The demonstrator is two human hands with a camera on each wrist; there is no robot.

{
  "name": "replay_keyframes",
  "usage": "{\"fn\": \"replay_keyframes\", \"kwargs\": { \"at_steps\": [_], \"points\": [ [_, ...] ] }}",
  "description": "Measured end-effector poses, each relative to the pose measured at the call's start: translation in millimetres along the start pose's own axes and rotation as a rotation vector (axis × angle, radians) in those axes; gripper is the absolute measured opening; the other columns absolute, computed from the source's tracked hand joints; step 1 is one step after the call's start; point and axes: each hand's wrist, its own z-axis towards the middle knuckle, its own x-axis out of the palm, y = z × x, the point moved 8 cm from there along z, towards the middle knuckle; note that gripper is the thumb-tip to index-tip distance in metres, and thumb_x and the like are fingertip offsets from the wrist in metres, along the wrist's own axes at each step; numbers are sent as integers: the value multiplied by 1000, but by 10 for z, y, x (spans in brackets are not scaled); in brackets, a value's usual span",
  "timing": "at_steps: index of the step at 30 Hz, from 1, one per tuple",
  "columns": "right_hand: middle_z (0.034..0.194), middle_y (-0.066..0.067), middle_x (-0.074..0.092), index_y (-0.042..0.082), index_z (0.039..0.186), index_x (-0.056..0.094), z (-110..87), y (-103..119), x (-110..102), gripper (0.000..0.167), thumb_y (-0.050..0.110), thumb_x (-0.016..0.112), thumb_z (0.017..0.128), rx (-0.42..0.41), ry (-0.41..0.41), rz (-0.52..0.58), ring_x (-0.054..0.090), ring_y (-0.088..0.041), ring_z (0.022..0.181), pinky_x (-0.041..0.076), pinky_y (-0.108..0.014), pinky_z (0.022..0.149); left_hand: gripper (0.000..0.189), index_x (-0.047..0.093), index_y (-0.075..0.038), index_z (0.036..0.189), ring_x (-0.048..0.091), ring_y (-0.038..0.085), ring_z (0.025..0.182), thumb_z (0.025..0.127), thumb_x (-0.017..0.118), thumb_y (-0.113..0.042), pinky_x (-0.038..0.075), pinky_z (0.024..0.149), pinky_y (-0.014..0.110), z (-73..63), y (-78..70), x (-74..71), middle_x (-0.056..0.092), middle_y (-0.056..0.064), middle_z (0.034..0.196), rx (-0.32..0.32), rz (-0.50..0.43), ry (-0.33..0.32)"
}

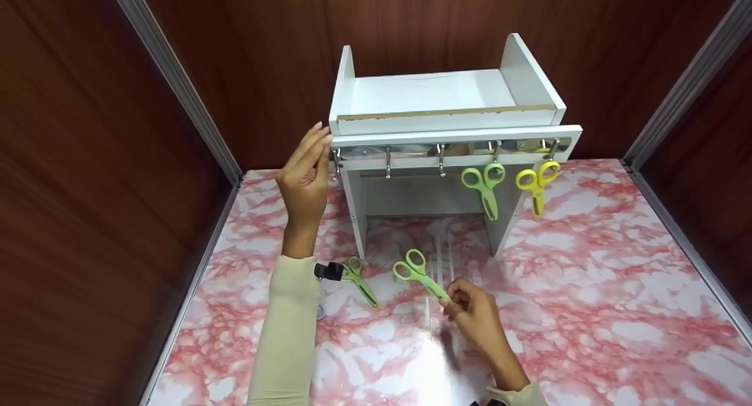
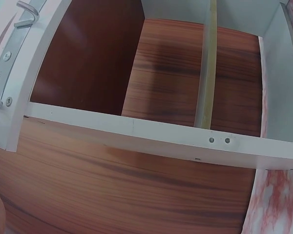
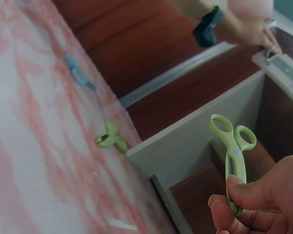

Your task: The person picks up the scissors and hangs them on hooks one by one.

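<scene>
Pinched by the blade end, light green scissors (image 1: pixel 418 272) are in my right hand (image 1: pixel 483 319), with their handle loops pointing up and away. My left hand (image 1: pixel 305 180) touches the left end of the white shelf's hook rail (image 1: pixel 411 140), its fingers extended. In the left wrist view that hand is mostly out of frame. From the rail's right side hang another pair of green scissors (image 1: pixel 485 188) and yellow scissors (image 1: pixel 537 185). One more pair of green scissors (image 1: pixel 361 285) lies on the table near the shelf's left leg, partly behind my left wrist.
The white shelf (image 1: pixel 346 94) stands on a red-and-white marbled table (image 1: pixel 587 294). Blue scissors (image 3: pixel 78 73) lie on the table at left, mostly hidden by my left forearm in the head view. Brown wooden panels (image 1: pixel 423 18) enclose the back and sides.
</scene>
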Motion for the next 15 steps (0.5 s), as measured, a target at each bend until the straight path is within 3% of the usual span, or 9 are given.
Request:
{"fn": "replay_keyframes", "kwargs": {
  "at_steps": [5,9,15],
  "points": [
    [68,-13,63,3,84,62,-9,89,-71,19,-13,72,86,4,-15,26,61,-21,56,57,-31,51,19,75,11,100,68,39,111,84,70,21,56,98,37,-19,38,-7,73,25,108,9,5,-2],
    [68,-12,63,3,84,62,-16,150,-119,17,-11,72,87,9,-17,48,63,-30,59,58,-32,52,19,76,9,100,68,40,110,84,71,18,56,98,37,-67,162,-2,74,21,109,20,9,-1],
    [69,-11,65,1,85,62,-25,256,-194,16,-9,73,87,-1,-29,48,64,-28,58,59,-35,53,19,77,8,100,68,39,112,85,72,17,56,99,37,-110,276,11,74,20,110,21,4,1]
  ]
}}
